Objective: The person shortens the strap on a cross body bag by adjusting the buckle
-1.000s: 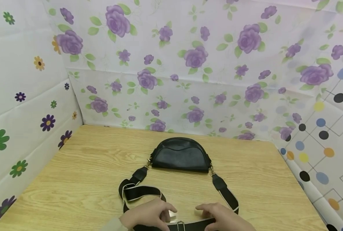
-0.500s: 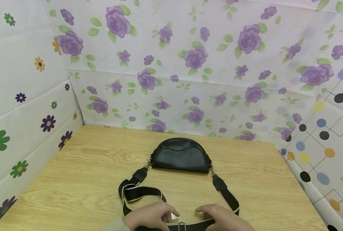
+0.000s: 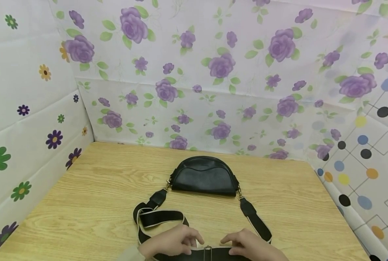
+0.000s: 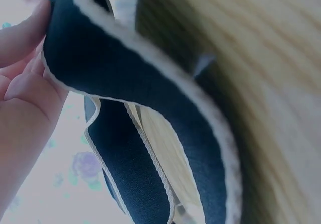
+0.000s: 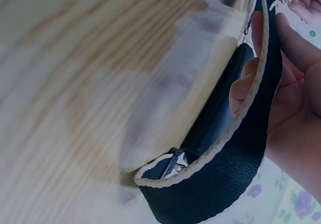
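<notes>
White cloth [image 3: 197, 108] printed with purple roses backed the pale wood-grain table [image 3: 99, 203]; a black half-moon leather-look bag [image 3: 205, 179] lay beyond both hands. The left hand [image 3: 173, 241] and right hand [image 3: 250, 244] pinched its black, pale-edged strap [image 3: 220, 254] either side of a metal buckle [image 3: 207, 248]; hard tugging might have dragged the bag or snarled the loop.

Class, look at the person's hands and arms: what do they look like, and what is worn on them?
The left hand and the right hand are both bare, with no gloves or rings visible. A pale, off-white sleeve shows just behind the left hand, plain in the small part in view. No sleeve shows on the other side.
</notes>
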Action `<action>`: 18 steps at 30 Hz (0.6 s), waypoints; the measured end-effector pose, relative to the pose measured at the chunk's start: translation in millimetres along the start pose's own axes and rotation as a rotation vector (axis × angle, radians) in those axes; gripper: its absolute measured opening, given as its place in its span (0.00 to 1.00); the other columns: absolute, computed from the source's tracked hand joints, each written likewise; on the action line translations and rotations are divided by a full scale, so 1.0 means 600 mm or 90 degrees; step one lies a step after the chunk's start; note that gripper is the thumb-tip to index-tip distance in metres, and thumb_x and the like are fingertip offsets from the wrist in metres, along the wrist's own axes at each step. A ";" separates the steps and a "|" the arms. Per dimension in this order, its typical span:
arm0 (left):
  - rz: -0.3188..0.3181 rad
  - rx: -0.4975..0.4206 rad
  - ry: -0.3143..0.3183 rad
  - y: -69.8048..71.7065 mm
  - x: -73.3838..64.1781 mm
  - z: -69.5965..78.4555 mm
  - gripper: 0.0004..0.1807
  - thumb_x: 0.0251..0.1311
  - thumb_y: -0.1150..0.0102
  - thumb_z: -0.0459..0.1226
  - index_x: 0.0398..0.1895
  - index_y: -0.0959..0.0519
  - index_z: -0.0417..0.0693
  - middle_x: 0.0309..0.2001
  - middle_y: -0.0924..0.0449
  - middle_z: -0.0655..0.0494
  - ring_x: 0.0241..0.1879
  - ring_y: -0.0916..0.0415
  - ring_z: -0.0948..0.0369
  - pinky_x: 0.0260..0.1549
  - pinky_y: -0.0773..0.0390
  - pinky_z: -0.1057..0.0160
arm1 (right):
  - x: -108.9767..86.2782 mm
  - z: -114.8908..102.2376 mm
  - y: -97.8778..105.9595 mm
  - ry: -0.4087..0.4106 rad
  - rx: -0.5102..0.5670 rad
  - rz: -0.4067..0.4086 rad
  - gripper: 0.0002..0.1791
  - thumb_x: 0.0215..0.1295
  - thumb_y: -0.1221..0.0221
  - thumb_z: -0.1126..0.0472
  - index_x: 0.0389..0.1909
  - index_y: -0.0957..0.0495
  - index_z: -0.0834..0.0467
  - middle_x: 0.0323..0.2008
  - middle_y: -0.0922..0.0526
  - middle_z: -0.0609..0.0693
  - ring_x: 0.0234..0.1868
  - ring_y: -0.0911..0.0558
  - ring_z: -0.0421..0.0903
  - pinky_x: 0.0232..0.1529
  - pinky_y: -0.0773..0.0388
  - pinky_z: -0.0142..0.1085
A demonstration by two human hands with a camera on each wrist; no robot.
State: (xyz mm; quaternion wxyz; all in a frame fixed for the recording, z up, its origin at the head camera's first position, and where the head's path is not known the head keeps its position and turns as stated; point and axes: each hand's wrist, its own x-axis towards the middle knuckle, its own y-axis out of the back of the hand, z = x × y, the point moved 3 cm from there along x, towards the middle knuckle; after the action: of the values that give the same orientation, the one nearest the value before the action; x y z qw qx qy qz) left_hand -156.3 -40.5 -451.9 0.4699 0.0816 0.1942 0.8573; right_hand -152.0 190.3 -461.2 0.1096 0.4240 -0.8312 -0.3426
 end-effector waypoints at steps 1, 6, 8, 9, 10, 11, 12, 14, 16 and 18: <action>0.003 -0.001 -0.001 0.001 -0.001 0.000 0.15 0.45 0.45 0.16 0.36 0.24 0.38 0.29 0.24 0.61 0.28 0.27 0.68 0.29 0.27 0.72 | -0.001 0.000 0.001 0.002 0.006 0.003 0.14 0.61 0.45 0.59 0.46 0.22 0.59 0.39 0.20 0.42 0.27 0.25 0.29 0.26 0.28 0.26; 0.013 0.017 -0.014 0.007 -0.005 0.006 0.15 0.48 0.49 0.16 0.30 0.29 0.43 0.26 0.31 0.64 0.21 0.38 0.71 0.24 0.32 0.74 | -0.004 -0.004 0.009 0.004 0.042 0.021 0.12 0.62 0.46 0.60 0.45 0.22 0.58 0.38 0.19 0.42 0.31 0.24 0.31 0.28 0.27 0.27; 0.012 0.022 -0.019 0.009 -0.005 0.008 0.16 0.48 0.52 0.15 0.31 0.29 0.43 0.27 0.31 0.63 0.20 0.42 0.71 0.23 0.34 0.74 | -0.005 -0.006 0.013 0.011 0.051 0.031 0.12 0.62 0.46 0.61 0.44 0.22 0.58 0.34 0.19 0.41 0.30 0.24 0.31 0.28 0.27 0.28; 0.011 0.019 -0.022 0.010 -0.005 0.009 0.17 0.48 0.54 0.14 0.32 0.28 0.43 0.28 0.29 0.63 0.21 0.41 0.71 0.24 0.34 0.74 | -0.005 -0.007 0.014 0.014 0.056 0.037 0.11 0.61 0.46 0.61 0.43 0.22 0.58 0.32 0.20 0.40 0.29 0.25 0.31 0.27 0.27 0.28; 0.011 0.016 -0.024 0.010 -0.004 0.009 0.18 0.48 0.56 0.14 0.34 0.27 0.42 0.31 0.28 0.62 0.23 0.40 0.70 0.26 0.33 0.74 | -0.005 -0.007 0.016 0.019 0.062 0.043 0.09 0.61 0.46 0.61 0.41 0.22 0.58 0.30 0.20 0.40 0.28 0.26 0.31 0.27 0.27 0.28; 0.010 0.011 -0.028 0.011 -0.004 0.009 0.20 0.47 0.57 0.13 0.35 0.26 0.42 0.33 0.26 0.61 0.26 0.37 0.70 0.29 0.32 0.73 | -0.005 -0.008 0.017 0.023 0.067 0.047 0.08 0.61 0.46 0.61 0.39 0.22 0.57 0.28 0.21 0.39 0.26 0.27 0.30 0.26 0.27 0.28; 0.010 0.006 -0.030 0.011 -0.003 0.009 0.21 0.47 0.58 0.13 0.36 0.26 0.42 0.36 0.25 0.59 0.29 0.35 0.70 0.32 0.31 0.72 | -0.005 -0.008 0.018 0.026 0.074 0.051 0.06 0.61 0.46 0.62 0.37 0.23 0.57 0.26 0.22 0.39 0.25 0.29 0.30 0.26 0.28 0.28; 0.008 -0.007 -0.033 0.012 -0.002 0.009 0.23 0.46 0.60 0.12 0.38 0.24 0.41 0.40 0.24 0.57 0.33 0.34 0.68 0.35 0.31 0.71 | -0.005 -0.010 0.019 0.037 0.079 0.055 0.03 0.61 0.46 0.62 0.34 0.24 0.56 0.25 0.24 0.39 0.25 0.31 0.29 0.26 0.28 0.28; 0.005 -0.018 -0.034 0.012 -0.002 0.009 0.24 0.46 0.60 0.12 0.39 0.24 0.41 0.41 0.23 0.55 0.35 0.33 0.68 0.37 0.31 0.71 | -0.004 -0.011 0.019 0.046 0.077 0.058 0.02 0.61 0.46 0.63 0.32 0.26 0.55 0.25 0.25 0.39 0.24 0.33 0.29 0.25 0.29 0.27; 0.003 -0.027 -0.038 0.013 -0.001 0.010 0.24 0.45 0.60 0.12 0.39 0.24 0.41 0.42 0.24 0.54 0.38 0.32 0.69 0.40 0.31 0.70 | -0.003 -0.012 0.019 0.052 0.076 0.067 0.02 0.61 0.47 0.64 0.31 0.26 0.55 0.25 0.25 0.39 0.24 0.34 0.29 0.25 0.29 0.26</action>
State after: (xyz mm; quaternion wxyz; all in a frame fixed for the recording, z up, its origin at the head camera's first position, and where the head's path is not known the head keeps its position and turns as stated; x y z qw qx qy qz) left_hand -159.9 -43.3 -443.5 0.4750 0.0980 0.1618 0.8594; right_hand -154.6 192.8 -448.3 0.1358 0.3994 -0.8660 -0.2683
